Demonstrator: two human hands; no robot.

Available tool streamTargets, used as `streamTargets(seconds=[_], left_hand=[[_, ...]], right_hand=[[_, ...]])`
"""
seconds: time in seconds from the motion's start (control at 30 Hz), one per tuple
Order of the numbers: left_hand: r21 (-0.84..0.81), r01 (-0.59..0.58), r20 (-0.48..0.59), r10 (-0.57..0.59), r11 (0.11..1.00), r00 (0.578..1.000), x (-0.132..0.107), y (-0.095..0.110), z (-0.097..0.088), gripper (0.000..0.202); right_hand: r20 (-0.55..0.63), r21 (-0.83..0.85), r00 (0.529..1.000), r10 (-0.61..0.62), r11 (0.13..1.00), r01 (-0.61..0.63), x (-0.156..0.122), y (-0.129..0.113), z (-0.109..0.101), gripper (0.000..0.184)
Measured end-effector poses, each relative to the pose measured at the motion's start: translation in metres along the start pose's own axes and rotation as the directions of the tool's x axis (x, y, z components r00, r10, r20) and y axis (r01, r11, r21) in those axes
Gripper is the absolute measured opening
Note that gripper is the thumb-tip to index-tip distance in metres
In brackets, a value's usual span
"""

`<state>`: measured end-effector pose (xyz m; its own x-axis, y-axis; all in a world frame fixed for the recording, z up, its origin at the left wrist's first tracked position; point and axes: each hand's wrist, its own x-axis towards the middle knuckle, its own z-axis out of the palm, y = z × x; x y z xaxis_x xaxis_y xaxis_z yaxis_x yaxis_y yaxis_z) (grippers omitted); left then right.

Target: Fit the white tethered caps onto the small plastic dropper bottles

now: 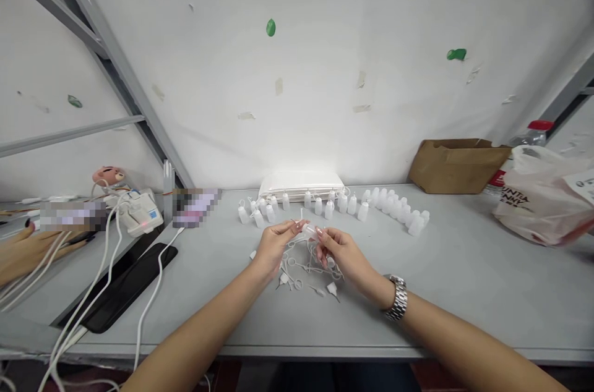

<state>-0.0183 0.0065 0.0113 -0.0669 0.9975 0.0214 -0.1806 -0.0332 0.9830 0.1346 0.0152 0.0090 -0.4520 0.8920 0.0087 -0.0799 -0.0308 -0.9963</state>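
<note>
Between my fingertips, just above the table, a small translucent plastic bottle (309, 230) is held tilted. My right hand (342, 251), with a metal watch on its wrist, pinches the bottle from the right. From the left, the thumb and fingers of my left hand (273, 248) close on a white cap piece at the bottle's end; a thin tip points up there. Partly hidden under my hands lies a loose pile of white caps with ring straps (298, 284). A white needle-tip cap (332, 289) rests nearest me. Capped bottles (270, 213) stand in a loose group behind.
Several bottles (393, 206) stand in a row at right, near a brown paper box (457, 166) and a plastic bag (542, 200). A white lit unit (301, 185) lies by the wall. At left are a black power bank (132, 290), cables and another person's hand (28, 253).
</note>
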Motion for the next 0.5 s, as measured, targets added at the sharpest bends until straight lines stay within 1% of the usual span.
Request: streamTargets(seconds=[0.1, 0.2, 0.33, 0.37, 0.4, 0.47, 0.5], left_hand=[[0.029, -0.024, -0.015, 0.025, 0.999, 1.000, 0.0011, 0.0000, -0.0005, 0.025], [0.064, -0.039, -0.025, 0.041, 0.997, 0.999, 0.0021, 0.0010, -0.0021, 0.025], [0.072, -0.029, 0.040, 0.026, 0.997, 0.999, 0.0016, 0.0037, -0.0031, 0.023], [0.067, -0.033, 0.044, 0.030, 0.997, 0.999, 0.0013, 0.0043, -0.0030, 0.022], [0.061, -0.039, 0.037, 0.036, 0.997, 0.999, 0.0010, 0.0047, -0.0028, 0.022], [0.055, -0.049, 0.007, 0.049, 0.997, 0.999, 0.0005, 0.0054, -0.0021, 0.022], [0.054, -0.051, -0.006, 0.051, 0.997, 0.999, 0.0002, 0.0057, -0.0018, 0.023]], right_hand=[[0.026, 0.088, 0.997, 0.070, 0.994, -0.072, 0.0017, 0.0020, 0.0004, 0.041], [0.047, 0.161, 0.993, 0.109, 0.980, -0.115, 0.0023, 0.0026, 0.0013, 0.043], [0.165, 0.251, 0.974, 0.157, 0.948, -0.196, 0.0009, -0.0007, 0.0009, 0.048], [0.189, 0.235, 0.967, 0.169, 0.949, -0.211, 0.0004, -0.0015, 0.0007, 0.049], [0.188, 0.199, 0.968, 0.168, 0.958, -0.205, -0.0002, -0.0020, 0.0007, 0.050], [0.116, 0.081, 0.988, 0.106, 0.990, -0.116, -0.0016, -0.0018, 0.0012, 0.047], [0.060, 0.004, 0.997, 0.042, 0.999, -0.042, -0.0024, -0.0013, 0.0017, 0.043]])
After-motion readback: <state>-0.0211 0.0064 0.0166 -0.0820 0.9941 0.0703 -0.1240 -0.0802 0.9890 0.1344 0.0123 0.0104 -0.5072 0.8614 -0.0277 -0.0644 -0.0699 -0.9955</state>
